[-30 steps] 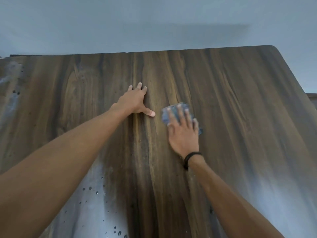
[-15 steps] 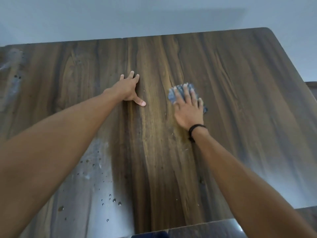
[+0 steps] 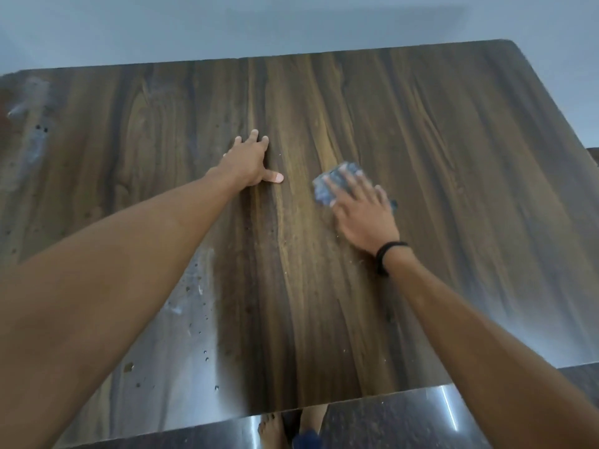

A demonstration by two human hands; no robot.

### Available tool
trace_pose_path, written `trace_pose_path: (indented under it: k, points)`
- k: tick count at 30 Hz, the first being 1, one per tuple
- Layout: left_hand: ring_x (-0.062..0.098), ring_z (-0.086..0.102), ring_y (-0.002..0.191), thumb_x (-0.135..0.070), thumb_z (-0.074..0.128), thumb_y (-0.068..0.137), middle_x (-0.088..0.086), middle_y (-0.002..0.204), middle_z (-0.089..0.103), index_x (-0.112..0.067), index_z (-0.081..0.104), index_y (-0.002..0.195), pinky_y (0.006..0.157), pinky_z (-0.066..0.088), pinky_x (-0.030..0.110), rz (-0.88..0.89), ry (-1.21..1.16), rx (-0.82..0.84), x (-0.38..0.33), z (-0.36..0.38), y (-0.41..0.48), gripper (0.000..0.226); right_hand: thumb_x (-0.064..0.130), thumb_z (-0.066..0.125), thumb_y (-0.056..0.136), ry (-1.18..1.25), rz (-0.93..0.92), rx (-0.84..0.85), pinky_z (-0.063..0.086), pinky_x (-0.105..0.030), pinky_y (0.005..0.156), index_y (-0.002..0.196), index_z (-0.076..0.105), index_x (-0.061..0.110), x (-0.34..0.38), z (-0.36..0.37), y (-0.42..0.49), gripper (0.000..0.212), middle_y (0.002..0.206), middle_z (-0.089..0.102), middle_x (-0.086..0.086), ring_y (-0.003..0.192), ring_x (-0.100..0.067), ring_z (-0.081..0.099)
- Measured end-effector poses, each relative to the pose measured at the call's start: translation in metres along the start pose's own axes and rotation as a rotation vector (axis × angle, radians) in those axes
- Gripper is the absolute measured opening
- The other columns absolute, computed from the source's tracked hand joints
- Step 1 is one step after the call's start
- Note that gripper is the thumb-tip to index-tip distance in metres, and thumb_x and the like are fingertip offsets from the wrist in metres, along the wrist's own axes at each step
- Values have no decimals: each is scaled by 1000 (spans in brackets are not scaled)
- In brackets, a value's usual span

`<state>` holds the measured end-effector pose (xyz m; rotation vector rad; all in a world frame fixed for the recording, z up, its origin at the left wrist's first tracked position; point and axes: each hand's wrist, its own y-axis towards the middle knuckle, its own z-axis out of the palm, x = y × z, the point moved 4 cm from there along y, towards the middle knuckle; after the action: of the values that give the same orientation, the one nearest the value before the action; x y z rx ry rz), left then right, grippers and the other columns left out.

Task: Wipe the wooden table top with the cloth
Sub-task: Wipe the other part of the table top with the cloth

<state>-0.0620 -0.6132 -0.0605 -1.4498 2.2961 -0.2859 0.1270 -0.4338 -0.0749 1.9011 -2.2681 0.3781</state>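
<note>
Hands both lie flat: the right hand (image 3: 363,212) presses the small blue cloth (image 3: 327,189) mid-worktop, the left hand (image 3: 248,165) holds nothing. Push firmly towards the wet drops (image 3: 201,322) near the front edge of the dark wooden worktop (image 3: 470,176).

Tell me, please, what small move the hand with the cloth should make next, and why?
Probably slide the cloth left and toward the near edge, under the flat right hand. Droplets and a pale smear sit on the table near the left forearm, while the wood around the cloth looks clean. The left hand rests flat as a brace.
</note>
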Motion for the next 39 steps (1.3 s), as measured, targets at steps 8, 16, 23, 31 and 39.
trace_pose_path:
  k: [8, 16, 23, 31, 39]
  points:
    - [33, -14, 148, -75, 69, 62, -1, 162, -20, -22, -9, 155, 117, 9, 57, 25, -7, 142, 7, 4, -9, 132, 44, 19, 106, 23, -45, 51, -2, -42, 122, 156, 5, 51, 6, 8, -33, 52, 167, -5, 17, 154, -13, -6]
    - [32, -16, 148, -77, 71, 51, -3, 161, -22, -25, -11, 155, 115, 8, 59, -9, 0, 154, 7, 7, -3, 142, 43, 20, 107, 15, -54, 53, -4, -43, 121, 157, 4, 48, 10, 9, -57, 52, 167, -7, 15, 153, -14, -9]
    - [31, -13, 148, -70, 75, 59, -1, 163, -16, -22, -3, 156, 117, 7, 58, 22, -55, 84, 9, 10, -6, 133, 41, 20, 108, 22, -78, 68, -4, -44, 123, 157, 3, 47, 24, 10, -70, 52, 167, -7, 13, 153, -14, -11]
    - [31, -7, 149, -63, 78, 65, 2, 164, -9, -18, 3, 157, 116, 11, 57, 22, -65, 12, 6, 12, -11, 126, 40, 23, 108, 40, -80, 91, -4, -46, 123, 158, 5, 46, 30, 9, -78, 53, 167, -7, 13, 154, -15, -12]
    - [34, -1, 149, -61, 77, 68, 5, 164, -5, -15, 6, 156, 116, 17, 59, -5, -51, -10, 1, 12, -16, 122, 41, 22, 108, 49, 20, 41, -6, -45, 122, 157, 3, 47, 18, 11, -77, 53, 167, -9, 12, 153, -15, -12]
